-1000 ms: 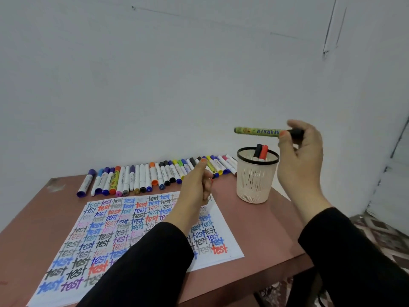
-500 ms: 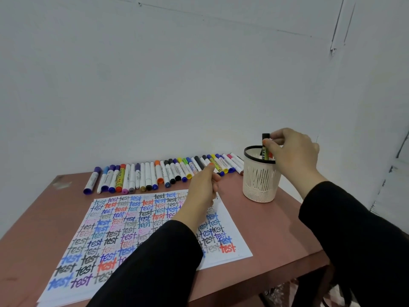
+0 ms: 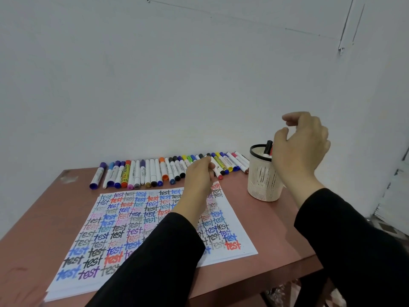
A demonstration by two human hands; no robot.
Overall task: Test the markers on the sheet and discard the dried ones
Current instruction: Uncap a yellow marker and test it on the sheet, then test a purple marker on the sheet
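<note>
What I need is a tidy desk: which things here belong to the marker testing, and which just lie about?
Job: sheet, marker row, cup with markers inside, left hand, right hand.
Just there: table, its pale scuff, wall.

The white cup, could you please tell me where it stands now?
In the head view, the cup stands on the right of the table, just beyond the right end of the marker row, below the right hand.
</note>
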